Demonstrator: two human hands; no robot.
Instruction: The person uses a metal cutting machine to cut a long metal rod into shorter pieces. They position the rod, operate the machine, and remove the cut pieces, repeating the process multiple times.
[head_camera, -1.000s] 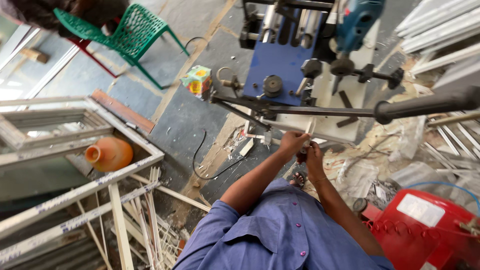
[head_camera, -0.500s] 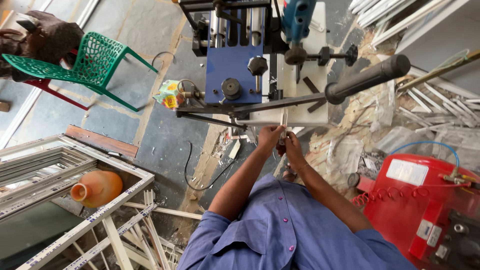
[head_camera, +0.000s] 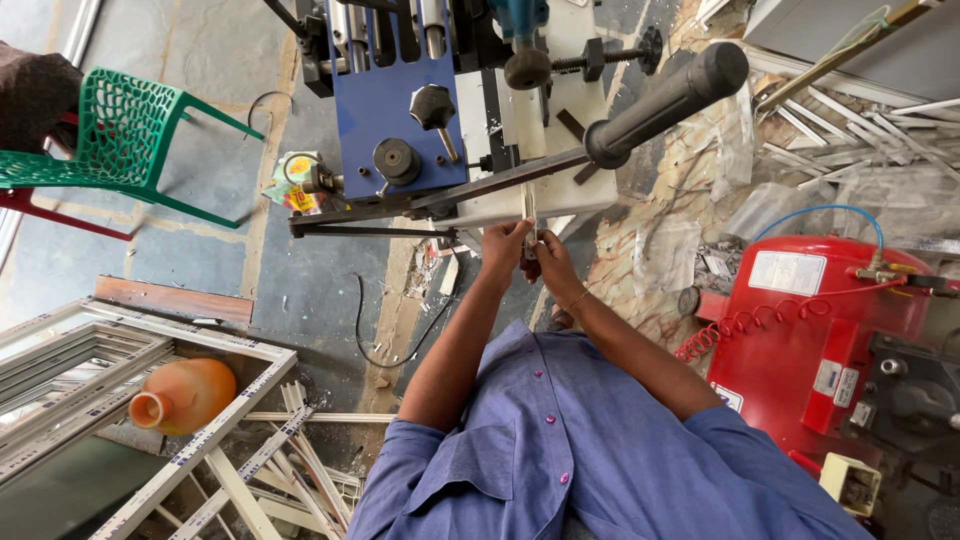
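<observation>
Both hands meet at the machine's (head_camera: 400, 110) front edge: the left hand (head_camera: 503, 250) and right hand (head_camera: 548, 262) pinch a thin white strip (head_camera: 529, 215) (long axis twelve-to-six), right hand at four o'clock of it.

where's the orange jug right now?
In the head view the orange jug lies on its side at lower left, on the floor among the white window frames, below the green chair and left of the person's left hand.

Hands: left hand (head_camera: 503, 247) and right hand (head_camera: 550, 262) pinch a thin metal strip (head_camera: 529, 215)
Above: blue machine (head_camera: 395, 95)
Right: red compressor (head_camera: 815, 330)
</observation>
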